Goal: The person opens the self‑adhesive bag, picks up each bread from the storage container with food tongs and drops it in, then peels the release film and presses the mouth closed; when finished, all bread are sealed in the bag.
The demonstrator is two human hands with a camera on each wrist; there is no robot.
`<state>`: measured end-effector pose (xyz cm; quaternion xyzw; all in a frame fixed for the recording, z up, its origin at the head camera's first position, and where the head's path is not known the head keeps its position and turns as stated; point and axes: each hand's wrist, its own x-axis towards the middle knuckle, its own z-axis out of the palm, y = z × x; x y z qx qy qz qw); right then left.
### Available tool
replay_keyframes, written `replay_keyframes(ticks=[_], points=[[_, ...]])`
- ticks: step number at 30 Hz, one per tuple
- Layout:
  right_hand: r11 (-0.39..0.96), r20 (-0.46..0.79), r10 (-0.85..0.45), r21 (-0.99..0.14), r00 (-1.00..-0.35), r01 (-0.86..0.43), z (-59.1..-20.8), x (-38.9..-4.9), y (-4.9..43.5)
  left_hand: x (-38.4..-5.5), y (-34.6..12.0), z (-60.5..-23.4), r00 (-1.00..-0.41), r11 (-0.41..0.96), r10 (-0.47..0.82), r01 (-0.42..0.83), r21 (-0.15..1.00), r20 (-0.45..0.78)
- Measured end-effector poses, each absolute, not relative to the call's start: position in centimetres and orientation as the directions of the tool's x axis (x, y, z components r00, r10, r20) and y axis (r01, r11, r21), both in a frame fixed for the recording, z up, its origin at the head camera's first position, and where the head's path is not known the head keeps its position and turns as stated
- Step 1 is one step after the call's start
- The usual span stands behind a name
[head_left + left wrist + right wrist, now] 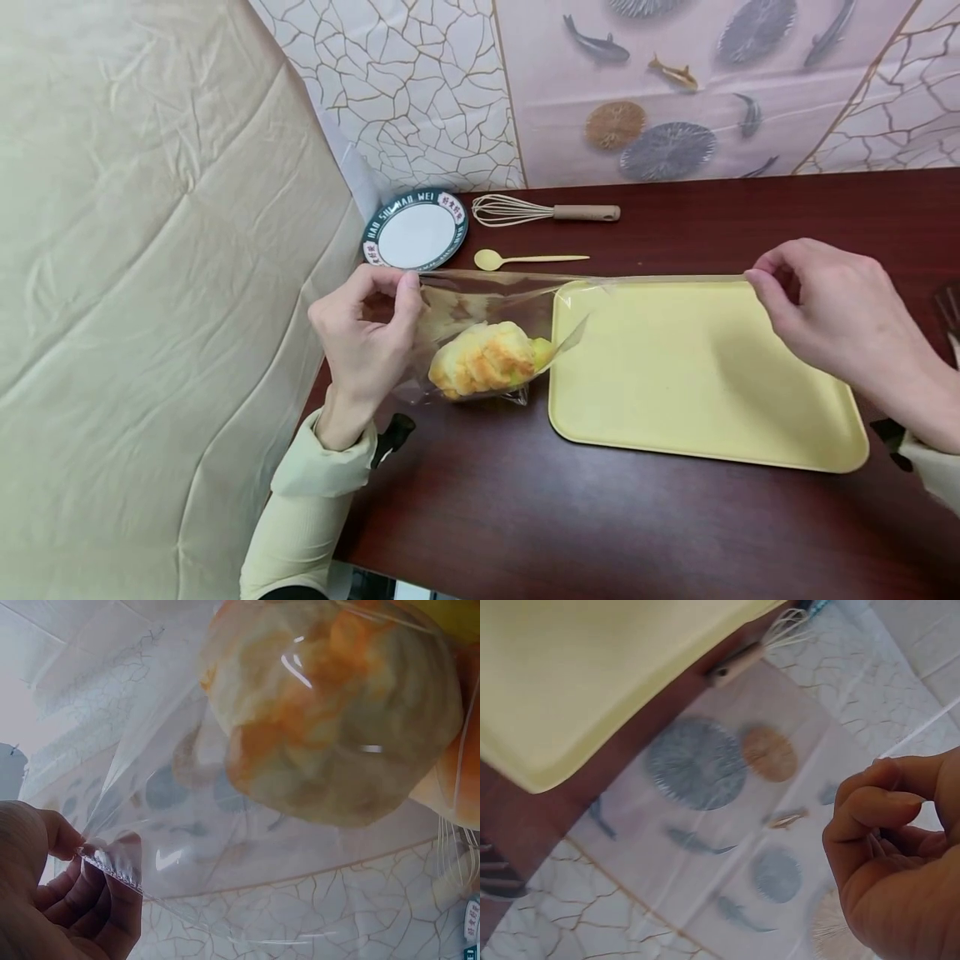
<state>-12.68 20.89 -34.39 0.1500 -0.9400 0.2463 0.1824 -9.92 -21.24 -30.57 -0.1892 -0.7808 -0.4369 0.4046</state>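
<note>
A clear plastic bag (pixel 457 304) with bread (pixel 483 360) inside hangs over the table, left of the yellow tray (pixel 705 375). My left hand (pixel 367 329) pinches the bag's upper left corner between thumb and forefinger; in the left wrist view the pinched edge (pixel 109 868) looks crimped. From the bag's top edge a thin strip (pixel 675 278) runs taut to the right, above the tray's far rim. My right hand (pixel 840 304) pinches that strip's far end with curled fingers. In the left wrist view a golden-white bread (pixel 337 720) shows through the film, with orange and yellow pieces partly visible beside it.
Behind the bag lie a round plate (pixel 420 237) with a green rim, a yellow spoon (pixel 489 260) and a whisk (pixel 585 213). A dark slotted utensil (pixel 499 874) is at the right edge. Cloth-covered walls (pixel 150 250) bound the left and back.
</note>
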Motion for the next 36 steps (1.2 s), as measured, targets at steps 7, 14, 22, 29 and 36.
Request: replay_keyframes(ticks=[7,14,22,29,36], points=[[0.868,0.350,-0.205,-0.366,-0.914,-0.335,-35.5,-13.4,23.0,-9.9,-21.3,-30.6,-0.602,0.548,-0.063,0.645,0.532,0.796],[0.887,0.278,-0.225,-0.337,-0.934,-0.314,-36.4,-14.0,24.3,-9.9,-21.3,-30.6,-0.596,0.558,-0.049,0.649,0.517,0.802],[0.906,0.175,-0.196,-0.343,-0.965,-0.246,-37.2,-14.7,25.2,-10.0,-21.2,-30.6,-0.578,0.583,-0.002,0.662,0.471,0.816],[0.905,0.151,-0.224,-0.336,-0.963,-0.263,-37.9,-15.8,25.1,-9.9,-21.3,-30.5,-0.572,0.600,0.015,0.661,0.450,0.820],[0.879,0.275,-0.220,-0.360,-0.936,-0.312,-36.8,-15.6,23.7,-9.9,-21.2,-30.5,-0.568,0.601,0.018,0.663,0.446,0.823]])
